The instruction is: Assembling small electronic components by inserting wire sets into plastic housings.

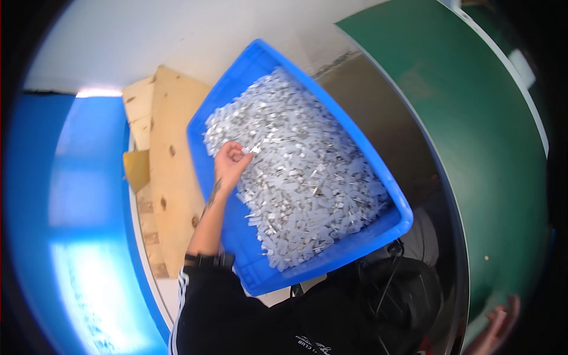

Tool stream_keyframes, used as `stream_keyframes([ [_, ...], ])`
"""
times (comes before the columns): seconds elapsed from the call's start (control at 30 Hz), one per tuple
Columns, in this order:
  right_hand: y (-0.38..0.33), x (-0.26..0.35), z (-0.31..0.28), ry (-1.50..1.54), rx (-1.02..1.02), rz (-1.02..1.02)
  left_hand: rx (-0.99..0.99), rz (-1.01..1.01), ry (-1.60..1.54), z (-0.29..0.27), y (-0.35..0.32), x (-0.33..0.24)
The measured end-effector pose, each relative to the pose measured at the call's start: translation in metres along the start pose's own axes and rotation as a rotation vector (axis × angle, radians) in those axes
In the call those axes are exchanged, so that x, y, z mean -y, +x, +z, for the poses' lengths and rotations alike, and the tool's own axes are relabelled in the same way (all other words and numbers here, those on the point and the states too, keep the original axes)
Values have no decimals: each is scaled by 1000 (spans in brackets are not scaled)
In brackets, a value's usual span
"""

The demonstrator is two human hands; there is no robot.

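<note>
While green tabletop (479, 160) fills R side, blue plastic tub (244, 257) sits ctr, holding big heap of small translucent-white plastic + metal pcs (307, 189), w/ knotty wood boards (171, 195) just beside on L. R hand (496, 328), blurred, at tabletop's lower end, can't tell grip or contact; L hand (231, 167) above heap's L edge, thumb + fingertips together, pinching one small white pc (254, 150).
</note>
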State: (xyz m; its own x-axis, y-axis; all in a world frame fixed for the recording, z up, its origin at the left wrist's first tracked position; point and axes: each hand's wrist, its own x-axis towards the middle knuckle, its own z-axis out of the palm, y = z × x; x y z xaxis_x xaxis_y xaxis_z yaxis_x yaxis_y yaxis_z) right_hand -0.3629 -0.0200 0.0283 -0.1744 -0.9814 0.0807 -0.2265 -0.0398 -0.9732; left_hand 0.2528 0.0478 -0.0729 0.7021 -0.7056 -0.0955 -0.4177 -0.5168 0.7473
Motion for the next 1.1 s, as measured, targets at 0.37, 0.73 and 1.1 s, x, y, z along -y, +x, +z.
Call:
stream_keyframes([
  [0.37,2,7,107,-57,491,-525,1256,-199,-703,149,-172,-244],
  [0.73,-1,-7,61,-111,354,-547,1402,-100,-607,184,-187,-263],
  [1.1,-22,-33,58,479,272,46,1082,671,-596,203,-192,-261],
])
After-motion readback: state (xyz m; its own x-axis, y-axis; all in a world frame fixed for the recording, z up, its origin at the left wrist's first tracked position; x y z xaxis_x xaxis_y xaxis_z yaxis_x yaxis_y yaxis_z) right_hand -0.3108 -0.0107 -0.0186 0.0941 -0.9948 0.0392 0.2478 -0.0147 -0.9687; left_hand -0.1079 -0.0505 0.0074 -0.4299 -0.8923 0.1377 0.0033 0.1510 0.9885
